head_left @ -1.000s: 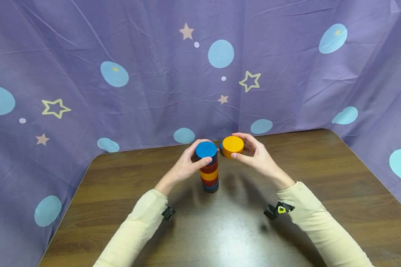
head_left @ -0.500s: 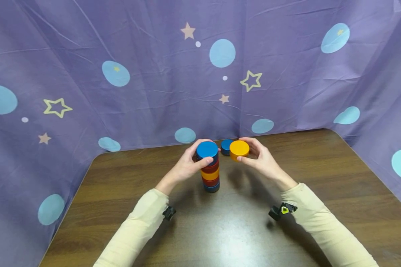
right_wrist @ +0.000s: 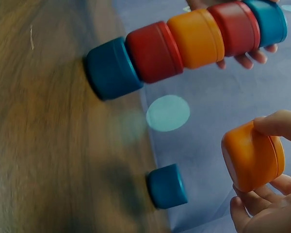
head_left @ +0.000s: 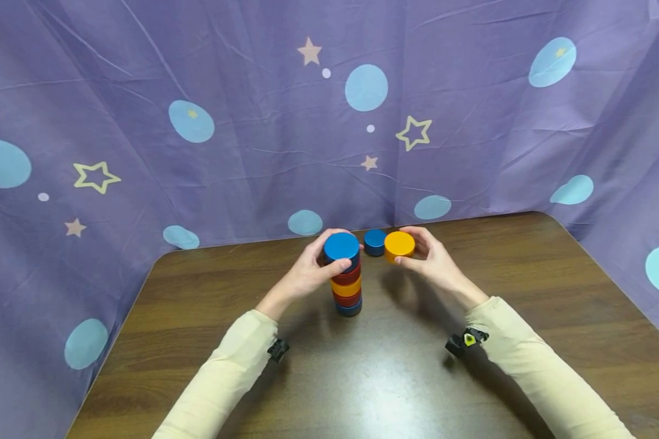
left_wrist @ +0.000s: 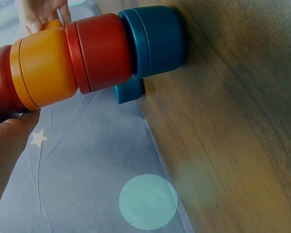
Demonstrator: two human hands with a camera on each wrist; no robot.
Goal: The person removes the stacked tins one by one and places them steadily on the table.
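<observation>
A tower of round lidded jars stands upright on the table, running blue, red, orange, red and blue from bottom to top. My left hand grips the top blue jar, thumb across its near side and fingers behind. Below it in the left wrist view are the orange jar, the lower red jar and the bottom blue jar. To the right of the tower, my right hand holds another orange jar between thumb and fingers, raised above the tabletop.
Another blue jar stands on the wooden table near its back edge, behind and between the hands. A purple curtain with stars and dots hangs right behind that edge.
My right hand has moved right, away from the tower, and slightly lower with the orange jar. The blue jar at the back has come into view. My left hand stays on the tower.
</observation>
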